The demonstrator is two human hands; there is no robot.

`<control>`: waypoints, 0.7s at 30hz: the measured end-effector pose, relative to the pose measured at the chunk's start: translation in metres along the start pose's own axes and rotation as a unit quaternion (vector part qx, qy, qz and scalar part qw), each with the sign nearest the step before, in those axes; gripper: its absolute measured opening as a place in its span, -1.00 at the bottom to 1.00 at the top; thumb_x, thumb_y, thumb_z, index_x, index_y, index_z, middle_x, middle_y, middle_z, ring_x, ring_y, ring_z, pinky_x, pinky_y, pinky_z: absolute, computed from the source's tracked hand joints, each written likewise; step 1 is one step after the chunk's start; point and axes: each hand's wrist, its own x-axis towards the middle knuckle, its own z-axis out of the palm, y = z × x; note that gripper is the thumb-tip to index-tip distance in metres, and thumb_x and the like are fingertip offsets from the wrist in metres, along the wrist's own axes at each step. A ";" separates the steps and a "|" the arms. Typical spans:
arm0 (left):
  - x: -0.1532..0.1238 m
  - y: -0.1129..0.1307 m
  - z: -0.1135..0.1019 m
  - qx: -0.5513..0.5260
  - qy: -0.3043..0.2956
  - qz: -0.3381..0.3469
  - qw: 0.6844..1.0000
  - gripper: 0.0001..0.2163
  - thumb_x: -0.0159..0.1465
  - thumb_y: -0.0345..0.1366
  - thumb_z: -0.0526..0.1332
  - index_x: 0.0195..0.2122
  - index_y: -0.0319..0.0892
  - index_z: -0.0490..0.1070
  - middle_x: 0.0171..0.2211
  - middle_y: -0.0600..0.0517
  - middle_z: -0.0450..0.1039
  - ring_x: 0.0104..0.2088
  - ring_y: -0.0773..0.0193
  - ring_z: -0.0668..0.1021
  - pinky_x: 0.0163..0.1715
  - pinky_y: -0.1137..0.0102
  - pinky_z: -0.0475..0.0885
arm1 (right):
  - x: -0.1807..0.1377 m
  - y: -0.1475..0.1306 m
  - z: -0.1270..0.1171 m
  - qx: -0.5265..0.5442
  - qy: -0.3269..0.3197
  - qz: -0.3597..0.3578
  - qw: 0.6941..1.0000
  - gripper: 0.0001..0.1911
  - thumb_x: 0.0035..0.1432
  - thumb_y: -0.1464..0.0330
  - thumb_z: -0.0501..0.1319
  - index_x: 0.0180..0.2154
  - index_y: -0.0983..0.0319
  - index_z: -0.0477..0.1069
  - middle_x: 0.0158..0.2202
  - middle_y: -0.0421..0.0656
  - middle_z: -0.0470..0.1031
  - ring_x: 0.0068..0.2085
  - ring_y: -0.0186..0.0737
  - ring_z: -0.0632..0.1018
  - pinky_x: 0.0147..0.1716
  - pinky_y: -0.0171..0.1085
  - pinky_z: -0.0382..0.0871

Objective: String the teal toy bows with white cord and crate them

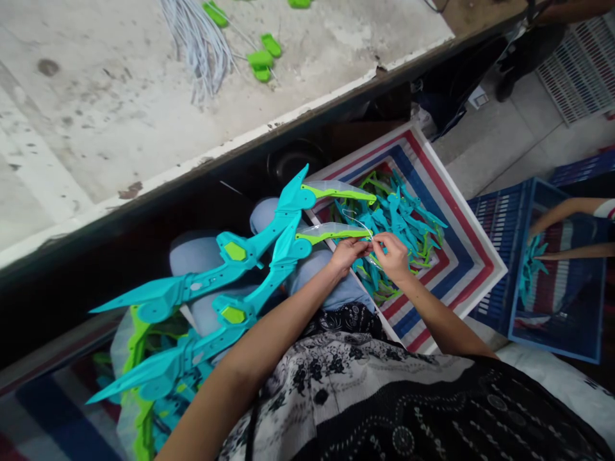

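Note:
Two teal and green plastic toy bows lie across my lap, the nearer bow (283, 262) and the farther bow (291, 202). At the right end of the nearer one, my left hand (350, 253) is closed around its light green tip. My right hand (391, 256) pinches a thin white cord (362, 221) right beside that tip, its fingers close to those of my left hand. A loop of the cord arcs up above the hands. The exact spot where cord and tip meet is hidden by my fingers.
Under my hands stands a white-rimmed crate (461, 256) lined with striped cloth, with many bow parts inside. More parts lie at lower left. On the worktable (120, 96) are grey cords (199, 54) and green pieces (260, 61). Another person's arms reach into a blue crate (557, 349).

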 end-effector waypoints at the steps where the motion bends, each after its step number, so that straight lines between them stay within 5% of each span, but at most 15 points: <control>1: 0.001 0.000 0.001 0.009 0.006 0.000 1.000 -0.82 0.09 -0.29 0.40 -0.35 -0.28 0.52 -0.43 -0.02 0.59 -0.35 0.26 0.61 -0.15 0.31 0.50 | 0.001 0.000 0.002 -0.002 -0.005 0.022 1.000 -0.78 0.31 0.35 0.08 -0.37 0.22 0.42 -0.35 -0.12 0.53 -0.29 -0.25 0.53 -0.28 -0.28 0.42; 6: -0.001 0.001 0.002 0.085 0.046 -0.007 0.995 -0.80 0.20 -0.30 0.30 -0.52 -0.27 0.41 -0.63 0.06 0.46 -0.60 0.37 0.49 -0.48 0.45 0.46 | 0.013 -0.005 0.002 -0.075 -0.008 0.061 0.995 -0.72 0.31 0.27 0.07 -0.09 0.25 0.45 -0.13 0.00 0.52 -0.08 -0.10 0.48 -0.09 -0.15 0.37; 9: -0.010 0.003 0.005 0.133 0.066 -0.013 0.989 -0.77 0.24 -0.40 0.19 -0.58 -0.24 0.34 -0.68 0.08 0.39 -0.67 0.38 0.45 -0.58 0.48 0.40 | 0.028 -0.016 0.002 -0.119 -0.118 -0.032 0.985 -0.63 0.29 0.32 0.10 0.09 0.26 0.39 0.04 0.03 0.46 0.14 0.02 0.33 0.10 0.00 0.16; 14: -0.046 0.021 -0.004 0.182 0.071 -0.034 0.980 -0.77 0.18 -0.45 0.13 -0.63 -0.18 0.30 -0.70 0.09 0.37 -0.66 0.34 0.45 -0.56 0.44 0.40 | 0.053 -0.025 -0.001 -0.154 -0.291 -0.126 0.936 -0.72 0.26 0.36 0.16 -0.01 0.26 0.44 -0.17 -0.03 0.56 0.00 -0.04 0.38 0.06 -0.01 0.04; 17: -0.102 0.039 -0.043 0.210 0.037 0.014 0.977 -0.80 0.11 -0.36 0.21 -0.65 -0.18 0.36 -0.51 0.00 0.51 -0.51 0.27 0.52 -0.46 0.39 0.44 | 0.059 -0.020 -0.013 -0.193 -0.302 -0.164 0.919 -0.76 0.26 0.35 0.16 -0.06 0.26 0.46 -0.21 -0.03 0.56 -0.03 -0.04 0.39 0.05 -0.02 0.01; 19: -0.159 0.048 -0.085 0.183 0.007 0.086 0.979 -0.83 0.07 -0.27 0.28 -0.63 -0.17 0.44 -0.15 -0.07 0.57 -0.17 0.13 0.57 -0.20 0.29 0.48 | 0.059 -0.011 -0.023 -0.218 -0.297 -0.177 0.913 -0.77 0.27 0.36 0.13 -0.08 0.26 0.46 -0.23 -0.03 0.57 -0.04 -0.04 0.40 0.04 -0.02 0.00; 21: -0.225 0.051 -0.130 0.076 0.067 0.106 0.989 -0.82 0.00 -0.23 0.33 -0.66 -0.15 0.43 -0.08 -0.06 0.57 -0.05 0.02 0.53 -0.07 0.16 0.44 | 0.058 0.001 -0.033 -0.243 -0.289 -0.182 0.908 -0.76 0.27 0.37 0.11 -0.08 0.26 0.47 -0.24 -0.01 0.58 -0.05 -0.03 0.41 0.03 -0.01 0.01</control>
